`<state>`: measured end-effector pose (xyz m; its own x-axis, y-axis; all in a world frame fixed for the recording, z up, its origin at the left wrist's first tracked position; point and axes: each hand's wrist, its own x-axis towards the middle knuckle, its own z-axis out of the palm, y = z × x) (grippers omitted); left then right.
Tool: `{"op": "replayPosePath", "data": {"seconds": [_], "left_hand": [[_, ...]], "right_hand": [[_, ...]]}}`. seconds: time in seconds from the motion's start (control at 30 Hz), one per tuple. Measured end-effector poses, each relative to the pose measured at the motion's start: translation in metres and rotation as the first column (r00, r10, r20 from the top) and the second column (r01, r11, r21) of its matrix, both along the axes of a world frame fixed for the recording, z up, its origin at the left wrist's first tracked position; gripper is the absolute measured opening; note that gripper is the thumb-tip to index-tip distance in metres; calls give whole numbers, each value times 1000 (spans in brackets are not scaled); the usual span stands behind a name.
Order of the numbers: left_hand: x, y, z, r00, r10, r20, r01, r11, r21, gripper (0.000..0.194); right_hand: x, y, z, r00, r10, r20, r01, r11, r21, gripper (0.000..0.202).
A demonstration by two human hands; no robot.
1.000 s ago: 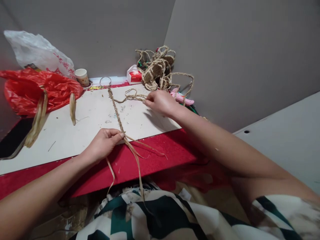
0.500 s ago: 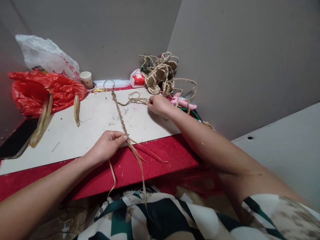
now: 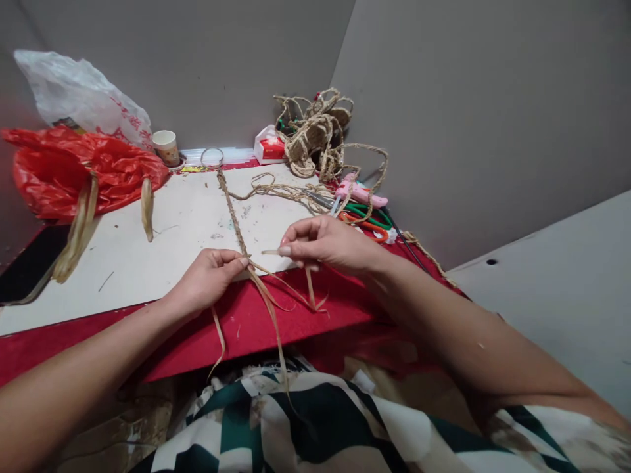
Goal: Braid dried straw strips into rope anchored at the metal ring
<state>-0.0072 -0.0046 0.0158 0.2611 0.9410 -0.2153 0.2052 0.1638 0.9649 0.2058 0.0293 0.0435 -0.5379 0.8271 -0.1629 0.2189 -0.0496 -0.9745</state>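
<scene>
A thin braided straw cord [image 3: 231, 210] runs from a metal ring [image 3: 211, 157] at the back of the board towards me. My left hand [image 3: 211, 274] pinches the near end of this braid between thumb and forefinger. Loose flat strands [image 3: 269, 303] hang from that end over the red table edge. My right hand [image 3: 330, 244] is closed on a pale fibre strip [image 3: 271, 252], its tip pointing left at the braid but apart from it. The rest of that strip appears to hang below the fingers.
Woven straw pieces [image 3: 315, 141] with cords are heaped at the back right, near a pink glue gun [image 3: 362, 192] and orange-handled scissors [image 3: 377, 231]. At left are a red plastic bag [image 3: 113, 167], husk bundles [image 3: 73, 246], a phone [image 3: 29, 263] and a paper cup [image 3: 166, 148].
My right hand has come back from the cords near the straw heap towards my left hand, with a fibre strip now in its fingers. My left hand keeps its pinch on the braid.
</scene>
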Motion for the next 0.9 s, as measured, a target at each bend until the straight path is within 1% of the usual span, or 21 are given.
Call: {"op": "replayPosePath", "data": {"seconds": [0.13,0.23,0.33,0.4,0.47,0.57,0.67,0.8,0.9], "left_hand": [[1,-1,2,1000,4,-25,-4,1000,-4,25],[1,-1,2,1000,3,-28,-3,1000,16,29],[2,-2,3,999,4,-41,-3,1000,26,29],[2,-2,4,999,11,-33,-11,1000,23,29],[3,-2,5,1000,21,-22,-20,1000,19,29],[4,-2,5,1000,20,-13,-20,1000,14,27],[3,-2,5,1000,14,-22,-14,1000,16,25],[3,-2,5,999,16,-36,-15,999,29,28],[3,-2,4,999,5,-42,-4,1000,31,28]], "right_hand": [[-9,-19,-9,999,1,39,0,1000,-27,18],[-16,-23,-19,998,-6,69,5,1000,13,14],[-20,-22,-27,989,-46,140,24,988,149,14],[-22,-22,-29,972,-101,212,38,959,282,15],[-23,-22,-30,949,-151,278,31,919,392,15],[-23,-26,-29,924,-171,341,-12,880,475,14],[-23,-31,-26,905,-175,387,-55,855,516,13],[-25,-35,-23,872,-180,455,-112,832,543,12],[-27,-34,-24,862,-195,469,-125,814,567,13]]}}
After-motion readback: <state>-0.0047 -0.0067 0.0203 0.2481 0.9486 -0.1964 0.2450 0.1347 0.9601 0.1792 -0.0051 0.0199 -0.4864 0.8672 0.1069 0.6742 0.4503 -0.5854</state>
